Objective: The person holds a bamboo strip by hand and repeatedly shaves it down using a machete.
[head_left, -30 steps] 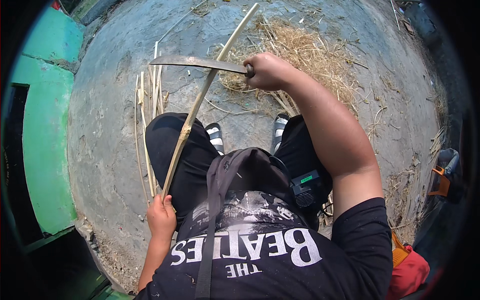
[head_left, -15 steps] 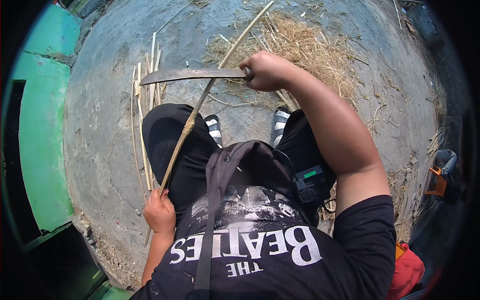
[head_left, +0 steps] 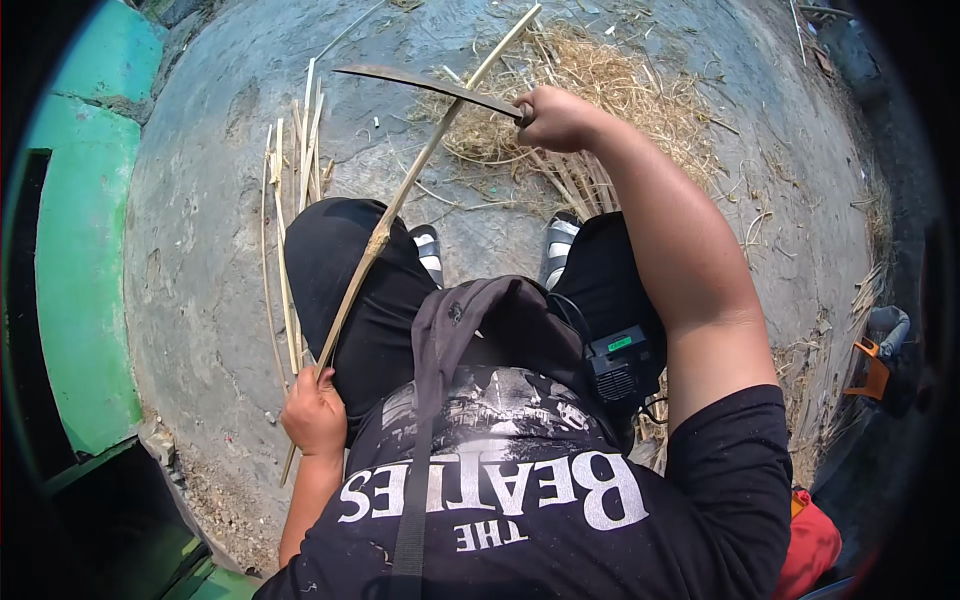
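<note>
A long bamboo strip [head_left: 408, 183] with a knobby node runs slantwise from low on the left up past my feet, crossing my left thigh. My left hand [head_left: 316, 412] is closed around its lower part, beside my left hip. Out at the far part of the strip, my right hand [head_left: 562, 120] grips the handle of a machete [head_left: 425, 84]. Its long, dark blade points left and lies across the strip, apparently against it. The handle is mostly hidden by my fingers.
Several thin bamboo strips [head_left: 304, 150] lie on the concrete ground left of my leg. A heap of curly shavings [head_left: 620, 105] spreads ahead, with more strips [head_left: 578, 185] near my right foot. A green wall [head_left: 90, 260] stands at left. An orange object [head_left: 868, 370] lies far right.
The machete has moved away from me along the bamboo strip, its blade now tilted with the tip farther out. My right arm has stretched forward; my left hand keeps its hold, shifted slightly.
</note>
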A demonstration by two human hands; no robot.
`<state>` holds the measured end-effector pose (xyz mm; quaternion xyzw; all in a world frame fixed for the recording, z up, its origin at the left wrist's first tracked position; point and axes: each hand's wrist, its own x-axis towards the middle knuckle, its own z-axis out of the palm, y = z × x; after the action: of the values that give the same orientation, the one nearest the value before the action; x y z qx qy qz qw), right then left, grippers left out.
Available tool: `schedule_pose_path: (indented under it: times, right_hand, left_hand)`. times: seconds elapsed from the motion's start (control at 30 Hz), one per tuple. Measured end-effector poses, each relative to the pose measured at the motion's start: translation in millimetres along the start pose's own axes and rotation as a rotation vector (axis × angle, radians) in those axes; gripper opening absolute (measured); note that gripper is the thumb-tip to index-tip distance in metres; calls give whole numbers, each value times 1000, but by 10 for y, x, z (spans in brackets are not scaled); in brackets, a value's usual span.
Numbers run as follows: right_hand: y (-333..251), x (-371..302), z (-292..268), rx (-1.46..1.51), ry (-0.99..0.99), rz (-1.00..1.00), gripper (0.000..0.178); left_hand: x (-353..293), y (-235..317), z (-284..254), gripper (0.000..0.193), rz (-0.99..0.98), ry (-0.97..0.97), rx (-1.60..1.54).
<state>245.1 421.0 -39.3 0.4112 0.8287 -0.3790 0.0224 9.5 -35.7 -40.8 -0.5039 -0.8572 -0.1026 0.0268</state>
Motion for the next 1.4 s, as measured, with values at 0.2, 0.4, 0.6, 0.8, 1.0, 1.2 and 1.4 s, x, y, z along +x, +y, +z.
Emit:
schedule_pose_path:
  times: [0.2,0.4,0.6,0.8,1.0,1.2,1.4]
  right_hand:
    - [-365,-181,45,-192,-7,-63,26]
    - [-238,-87,-12,-87,-79,-13,23]
    - [-155,-133,-13,-82,83,-33,28]
    - [-418,-291,4,-265,113,-133,27]
    - [-303,-143,130,-164,46,-219,24]
    - [-189,-92,78,-12,45,-66,25]
    - [-346,-172,144,-302,-112,-184,46]
  left_hand:
    - [-60,47,-111,17,-38,-36,3]
    - [-35,60,-35,19,12,39,9]
    - [18,124,-320,22,-64,-98,-67]
    - [1,51,-398,33,-316,-349,-622]
    - [35,-44,-246,34,-84,-304,-310]
    - [11,63,-241,33,-51,-180,-161]
    - [36,48,-278,25,10,-284,-159]
